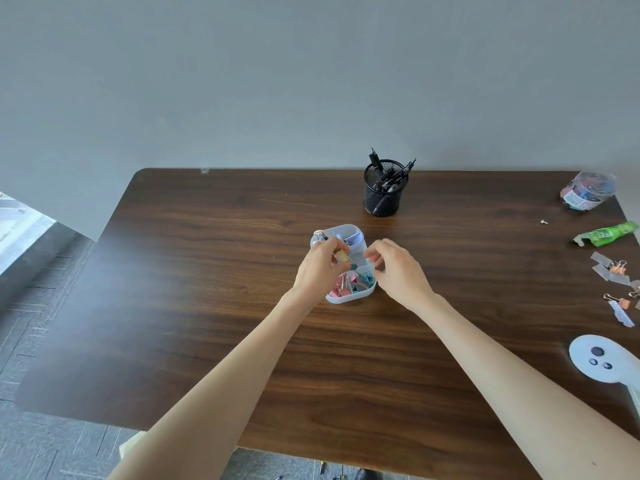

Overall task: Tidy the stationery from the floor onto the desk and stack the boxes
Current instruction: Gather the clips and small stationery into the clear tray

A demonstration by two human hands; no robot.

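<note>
1. Few small bits lie on the floor by the desk's near edge, too small on my feed to name; pickup isn't finished, I judge.
2. Left hand pinches a yellow binder clip over the white divided tray, sorting by colour, I'd say.
3. Right hand curls at the tray's right rim, likely steadying it; I cannot tell whether it grips.
4. Tray, mid-desk: pink clips and teal clips nearest, lilac ones farther.
5. Beyond, a mesh cup holds black pens; far right, a clear tub of mixed clips.
</note>
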